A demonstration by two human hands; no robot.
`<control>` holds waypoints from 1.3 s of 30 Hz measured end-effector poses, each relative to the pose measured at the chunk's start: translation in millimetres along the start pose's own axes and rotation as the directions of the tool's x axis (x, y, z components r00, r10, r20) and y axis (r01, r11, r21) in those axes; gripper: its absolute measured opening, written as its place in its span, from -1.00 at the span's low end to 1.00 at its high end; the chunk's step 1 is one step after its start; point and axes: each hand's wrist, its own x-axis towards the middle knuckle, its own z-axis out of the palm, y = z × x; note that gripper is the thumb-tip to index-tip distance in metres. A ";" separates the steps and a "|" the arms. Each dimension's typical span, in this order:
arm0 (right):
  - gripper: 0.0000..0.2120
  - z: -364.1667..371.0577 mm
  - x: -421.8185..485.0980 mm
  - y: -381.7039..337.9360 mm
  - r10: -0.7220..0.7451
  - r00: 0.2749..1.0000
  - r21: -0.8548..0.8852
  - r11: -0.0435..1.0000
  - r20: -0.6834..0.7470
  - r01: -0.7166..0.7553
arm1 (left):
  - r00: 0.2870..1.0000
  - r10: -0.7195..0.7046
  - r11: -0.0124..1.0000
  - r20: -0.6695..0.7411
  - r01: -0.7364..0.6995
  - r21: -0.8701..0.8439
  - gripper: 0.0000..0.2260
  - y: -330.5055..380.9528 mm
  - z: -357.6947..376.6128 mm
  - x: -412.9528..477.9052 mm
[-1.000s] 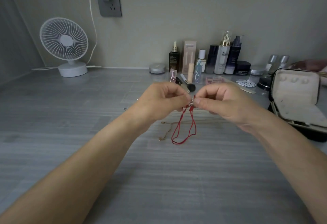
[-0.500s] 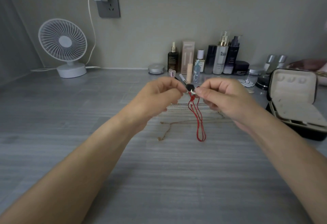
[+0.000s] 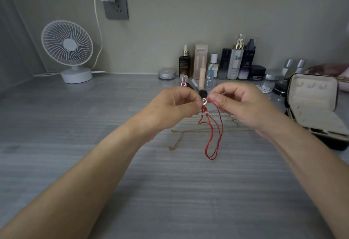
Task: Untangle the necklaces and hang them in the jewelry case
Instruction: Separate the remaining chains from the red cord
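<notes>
A red cord necklace (image 3: 214, 136) with a small silver ring near its top hangs in a loop between my hands, above the grey table. My left hand (image 3: 173, 108) pinches it at the ring from the left. Pinching the cord from the right is my right hand (image 3: 243, 106). On the table under and behind my hands lie thin gold chain necklaces (image 3: 176, 141), one end curling toward me. The jewelry case (image 3: 313, 104) stands open at the right, its cream lid upright with small hooks near the top.
Cosmetic bottles (image 3: 236, 59), a box and jars line the back wall. A makeup brush (image 3: 198, 90) lies just behind my hands. A white desk fan (image 3: 69, 49) stands at the back left, its cable running up to a wall socket (image 3: 116, 2).
The red loop has swung and spread out to the right, with a short bend now showing on its left side. My hands stay together at the ring.
</notes>
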 end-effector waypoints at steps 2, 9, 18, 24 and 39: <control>-0.89 0.7 -0.6 -1.2 0.002 1.000 -0.007 1.000 0.007 -0.002 | 1.000 -0.022 1.000 0.002 0.022 0.018 -0.83 -0.4 -0.7 0.5; -0.93 1.2 -3.5 -3.4 -0.005 0.998 -0.105 0.994 0.058 0.011 | 0.997 -0.080 0.996 -0.018 0.081 0.044 -0.83 -2.3 -0.4 1.4; -0.93 3.3 -2.0 -1.3 -0.026 0.999 -0.185 0.982 0.035 0.033 | 0.997 -0.074 0.996 -0.030 0.076 0.045 -0.85 -5.3 1.1 2.2; -0.87 5.6 -1.2 -0.3 -0.120 0.993 -0.155 0.981 -0.015 0.116 | 0.997 -0.074 0.994 0.003 0.073 0.085 -0.89 -9.7 5.9 2.2; -0.93 1.8 -3.2 -5.9 0.023 0.999 0.023 0.999 0.025 -0.023 | 0.998 -0.061 0.998 -0.014 0.061 0.004 -0.88 -8.1 -2.0 2.5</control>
